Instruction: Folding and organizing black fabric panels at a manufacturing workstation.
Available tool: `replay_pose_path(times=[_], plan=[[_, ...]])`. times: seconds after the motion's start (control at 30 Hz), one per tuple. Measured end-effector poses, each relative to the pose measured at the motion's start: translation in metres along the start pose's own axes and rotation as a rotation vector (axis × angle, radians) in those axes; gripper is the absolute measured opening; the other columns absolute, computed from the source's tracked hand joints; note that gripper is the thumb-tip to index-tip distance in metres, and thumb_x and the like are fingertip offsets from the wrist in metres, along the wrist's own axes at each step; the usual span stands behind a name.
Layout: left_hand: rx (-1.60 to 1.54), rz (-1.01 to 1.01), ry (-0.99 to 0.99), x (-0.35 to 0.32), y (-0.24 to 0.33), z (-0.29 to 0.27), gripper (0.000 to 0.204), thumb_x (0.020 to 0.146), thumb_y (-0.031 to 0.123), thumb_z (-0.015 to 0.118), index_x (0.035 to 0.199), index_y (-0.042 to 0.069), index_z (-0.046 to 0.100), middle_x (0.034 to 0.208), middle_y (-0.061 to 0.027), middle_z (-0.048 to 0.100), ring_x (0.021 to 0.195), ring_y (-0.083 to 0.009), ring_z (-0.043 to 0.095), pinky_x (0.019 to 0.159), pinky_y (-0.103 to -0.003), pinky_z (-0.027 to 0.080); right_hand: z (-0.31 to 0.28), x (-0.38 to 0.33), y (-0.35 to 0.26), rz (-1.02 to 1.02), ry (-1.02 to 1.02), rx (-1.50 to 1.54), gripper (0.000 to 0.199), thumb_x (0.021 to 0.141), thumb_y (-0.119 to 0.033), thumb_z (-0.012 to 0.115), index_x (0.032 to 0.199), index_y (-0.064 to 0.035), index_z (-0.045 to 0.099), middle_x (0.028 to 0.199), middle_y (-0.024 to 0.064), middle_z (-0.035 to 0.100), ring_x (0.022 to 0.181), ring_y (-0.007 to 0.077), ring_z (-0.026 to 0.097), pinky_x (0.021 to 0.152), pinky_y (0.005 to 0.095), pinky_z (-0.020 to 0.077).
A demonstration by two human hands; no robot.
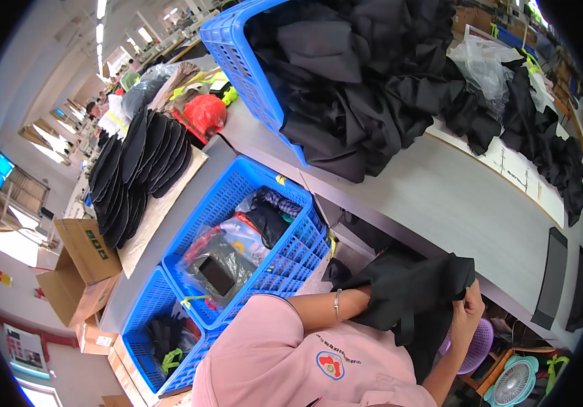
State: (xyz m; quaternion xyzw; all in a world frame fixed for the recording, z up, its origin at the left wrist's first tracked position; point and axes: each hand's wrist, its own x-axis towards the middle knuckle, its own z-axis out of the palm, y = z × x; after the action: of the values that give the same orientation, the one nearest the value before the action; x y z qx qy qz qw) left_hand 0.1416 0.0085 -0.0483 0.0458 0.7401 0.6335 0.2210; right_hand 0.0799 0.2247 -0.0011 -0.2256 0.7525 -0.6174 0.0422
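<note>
A piece of black cloth hangs gathered in front of my chest, below the edge of the grey table. My right hand pinches its right edge between thumb and fingers. My left forearm, with a silver bangle at the wrist, reaches into the folds from the left. The cloth covers my left hand, so its fingers are hidden. Beyond the table's front edge, a large heap of black cloth pieces spills out of a tipped blue plastic basket.
To my left, a blue basket holds plastic bags, clothing and a dark phone; another blue basket adjoins it. Stacked black cut pieces lie farther left, near cardboard boxes. At the lower right are a small turquoise fan and a purple basket.
</note>
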Motion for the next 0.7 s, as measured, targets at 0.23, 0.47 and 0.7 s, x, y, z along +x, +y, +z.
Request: replay_pose_path(times=[0.23,0.47,0.7], plan=[[0.107,0.006,0.108,-0.004,0.021,-0.04,0.032,0.096,0.014,0.054,0.125,0.002,0.057,0.135,-0.0209,0.055,0.111,-0.0278,0.061,0.097,-0.035,0.046,-0.019,-0.003,-0.026,-0.028,-0.161,0.365,0.031,0.075,-0.022,0.076,0.076,0.0054,0.062,0.099,0.0072,0.061,0.095,0.0197,0.053,0.088,0.0327,0.0393],[0.21,0.012,0.199,0.014,0.04,-0.062,0.033,0.096,0.014,0.054,0.127,0.002,0.057,0.137,-0.0221,0.054,0.114,-0.0292,0.061,0.1,-0.036,0.046,-0.069,0.049,-0.03,-0.224,-0.109,-0.231,0.031,0.091,-0.026,0.06,0.101,0.0036,0.063,0.14,0.0159,0.049,0.134,0.0304,0.042,0.114,0.0433,0.0251],[-0.29,0.265,0.315,0.066,0.022,-0.029,0.055,0.1,0.021,0.056,0.147,-0.003,0.04,0.148,-0.0143,0.047,0.136,-0.0217,0.044,0.115,-0.034,0.032,-0.098,0.161,0.038,-0.377,0.436,-0.699,0.042,0.1,-0.022,0.058,0.136,-0.0017,0.053,0.142,0.0148,0.052,0.134,0.0294,0.046,0.113,0.0373,0.0319]])
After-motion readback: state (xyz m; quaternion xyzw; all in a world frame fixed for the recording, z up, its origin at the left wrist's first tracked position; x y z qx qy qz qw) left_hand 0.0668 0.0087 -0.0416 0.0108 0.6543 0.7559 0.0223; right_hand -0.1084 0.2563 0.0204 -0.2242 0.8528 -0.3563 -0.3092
